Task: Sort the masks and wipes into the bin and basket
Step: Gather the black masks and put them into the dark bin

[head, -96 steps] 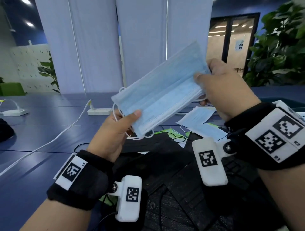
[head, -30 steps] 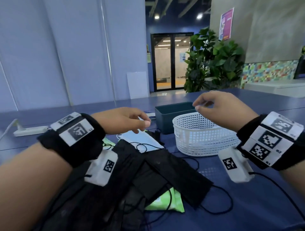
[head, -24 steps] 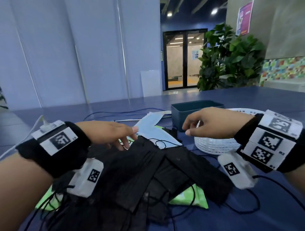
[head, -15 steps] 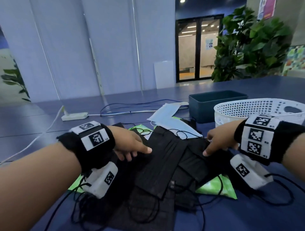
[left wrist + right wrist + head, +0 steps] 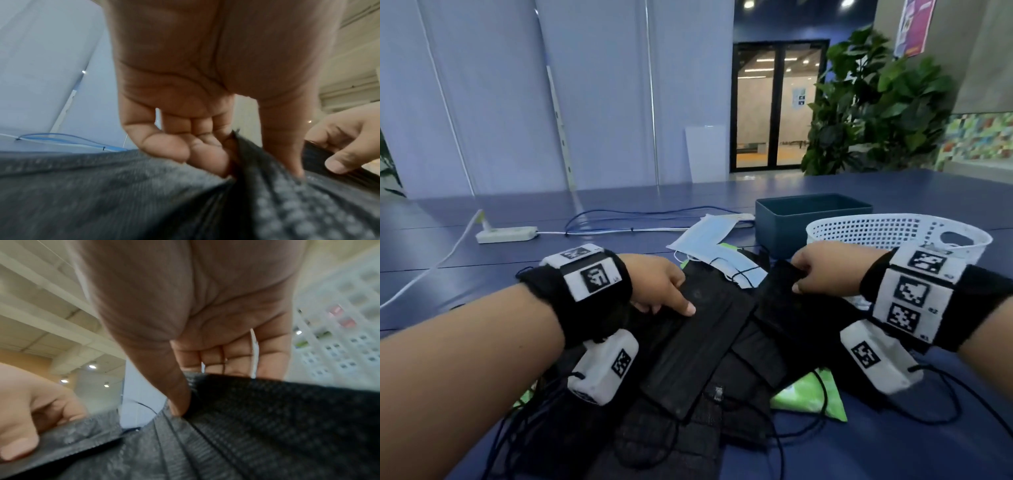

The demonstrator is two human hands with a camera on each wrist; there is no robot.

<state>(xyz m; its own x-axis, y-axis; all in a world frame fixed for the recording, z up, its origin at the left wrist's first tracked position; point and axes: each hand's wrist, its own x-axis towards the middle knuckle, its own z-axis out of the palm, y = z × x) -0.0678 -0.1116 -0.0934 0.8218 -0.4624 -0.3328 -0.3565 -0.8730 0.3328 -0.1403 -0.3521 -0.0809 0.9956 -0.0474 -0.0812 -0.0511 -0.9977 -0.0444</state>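
Note:
A heap of black masks (image 5: 709, 370) covers the table in front of me. My left hand (image 5: 674, 301) pinches the upper end of one long black mask (image 5: 702, 339); in the left wrist view, thumb and fingers (image 5: 205, 155) squeeze its raised edge (image 5: 242, 162). My right hand (image 5: 798, 277) pinches the top edge of another black mask (image 5: 784, 305), thumb on top (image 5: 179, 400). Light blue masks (image 5: 709, 236) lie behind the heap. Green wipe packs (image 5: 815, 397) poke out from under it. The dark teal bin (image 5: 774, 222) and white basket (image 5: 876, 229) stand at the right rear.
A white power strip (image 5: 506, 234) with a white cable and blue cables (image 5: 626, 219) lies on the blue table at the left rear. Black ear loops (image 5: 928, 407) trail over the table near my right wrist. Large plants (image 5: 876, 102) stand beyond the table.
Earlier both hands held up a light blue mask; they no longer hold it. Both hands have since come down onto the black heap, and each now pinches a black mask.

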